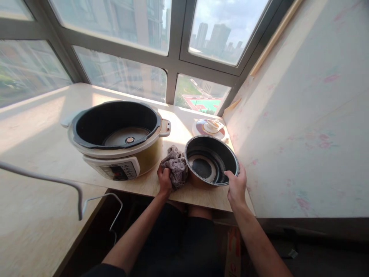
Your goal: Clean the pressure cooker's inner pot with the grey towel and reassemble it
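Observation:
In my left hand [165,180] is a bunched greyish-purple cloth [176,166], which meets the left side of a dark round inner pot [201,181]. My right hand [237,184] grips that pot by its right rim, thumb over the inside edge and fingers around the outside. The pot tilts slightly and its inside shows pale rings on the bottom. To the left stands an electric pressure cooker [150,157] without its lid, its dark interior and round central heating plate showing. Its control panel [118,171] faces me.
Behind the pot, a cooker lid [211,129] lies near the wallpapered wall [302,134]. Windows [121,73] line the back of the wooden ledge [72,161]. A grey cord [54,175] loops over the left front edge.

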Action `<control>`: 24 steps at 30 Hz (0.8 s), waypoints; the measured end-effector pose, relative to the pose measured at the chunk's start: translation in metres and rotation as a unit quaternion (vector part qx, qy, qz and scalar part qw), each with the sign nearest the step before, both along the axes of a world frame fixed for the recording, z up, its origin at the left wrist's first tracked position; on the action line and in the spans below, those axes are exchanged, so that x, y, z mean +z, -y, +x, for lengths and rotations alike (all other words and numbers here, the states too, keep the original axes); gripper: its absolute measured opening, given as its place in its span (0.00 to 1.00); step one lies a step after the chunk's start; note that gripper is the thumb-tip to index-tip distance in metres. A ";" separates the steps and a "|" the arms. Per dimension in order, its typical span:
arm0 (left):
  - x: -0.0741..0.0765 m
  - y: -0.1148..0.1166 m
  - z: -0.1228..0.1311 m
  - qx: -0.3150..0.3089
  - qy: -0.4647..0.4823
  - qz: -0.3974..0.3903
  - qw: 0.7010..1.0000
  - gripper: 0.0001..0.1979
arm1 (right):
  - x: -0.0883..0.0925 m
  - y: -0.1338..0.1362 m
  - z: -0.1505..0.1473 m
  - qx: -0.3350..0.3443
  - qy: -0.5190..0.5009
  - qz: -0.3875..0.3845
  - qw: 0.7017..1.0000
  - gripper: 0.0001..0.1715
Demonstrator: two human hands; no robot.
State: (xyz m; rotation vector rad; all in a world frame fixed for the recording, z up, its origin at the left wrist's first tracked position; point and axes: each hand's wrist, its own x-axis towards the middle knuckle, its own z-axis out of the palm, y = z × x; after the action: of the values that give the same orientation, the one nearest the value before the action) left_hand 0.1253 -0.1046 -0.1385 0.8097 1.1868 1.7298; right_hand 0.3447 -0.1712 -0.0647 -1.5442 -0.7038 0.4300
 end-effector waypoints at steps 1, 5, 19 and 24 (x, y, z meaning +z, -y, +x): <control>0.000 -0.001 0.000 0.006 0.000 -0.006 1.000 0.11 | 0.002 0.001 -0.003 0.002 -0.002 0.007 1.000 0.31; 0.001 -0.008 -0.001 -0.021 0.003 -0.008 1.000 0.08 | 0.007 0.000 0.001 0.036 0.008 0.016 0.999 0.31; 0.005 -0.028 -0.018 -0.164 0.002 0.033 0.986 0.11 | 0.008 -0.045 0.074 0.197 -0.057 -0.087 0.975 0.48; 0.022 -0.046 -0.013 -0.214 -0.040 0.047 0.975 0.16 | 0.023 -0.073 0.089 0.273 -0.097 -0.131 0.948 0.49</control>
State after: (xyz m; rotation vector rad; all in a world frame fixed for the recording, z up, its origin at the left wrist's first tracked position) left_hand 0.1121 -0.0589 -0.1167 1.1106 0.9039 1.4132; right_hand 0.4336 -0.0979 -0.0414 -1.5092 -0.9459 1.1137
